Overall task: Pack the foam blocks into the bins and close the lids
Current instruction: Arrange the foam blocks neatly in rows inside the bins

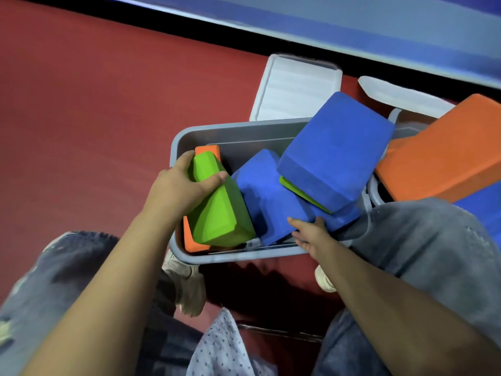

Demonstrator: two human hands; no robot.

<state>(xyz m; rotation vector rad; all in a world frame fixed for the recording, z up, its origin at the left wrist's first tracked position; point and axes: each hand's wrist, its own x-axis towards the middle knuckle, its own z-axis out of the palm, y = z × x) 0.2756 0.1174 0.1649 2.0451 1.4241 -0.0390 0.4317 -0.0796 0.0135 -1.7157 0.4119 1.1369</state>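
Grey bin (177, 142) sits on the red floor (81, 118), its white lid (295, 90) lying flat just behind it. Second bin (375, 191) to the right, mostly hidden by a knee; a large orange block (439, 153) lies tilted across its top, and another lid (401, 93) shows behind.

Contents of the near bin are jumbled, nothing seated flat:
- big blue block (336, 147) tilted high, overhanging the right rim
- lower blue block (268, 196) leaning mid-bin
- thin green block (303, 195) wedged between the two blues
- green block (217, 202) slanted at the left end
- orange block (207, 151) upright against the left wall, behind the green.

Step in hand, as I judge it: settling the green block down beside the orange one. Best done by standing it on edge, parallel to the orange, so it takes little width. Then the blues need levelling; the big one rides well above the rim and the lid will not shut over it.

Hands:
- left hand (187, 183) grips the green block's upper end, thumb across its near face, fingers curled over the far side, wrist bent down into the bin
- right hand (309, 234) flat and relaxed, fingers straight, touching the lower blue block's near edge at the front rim, seemingly steadying it; holds nothing.
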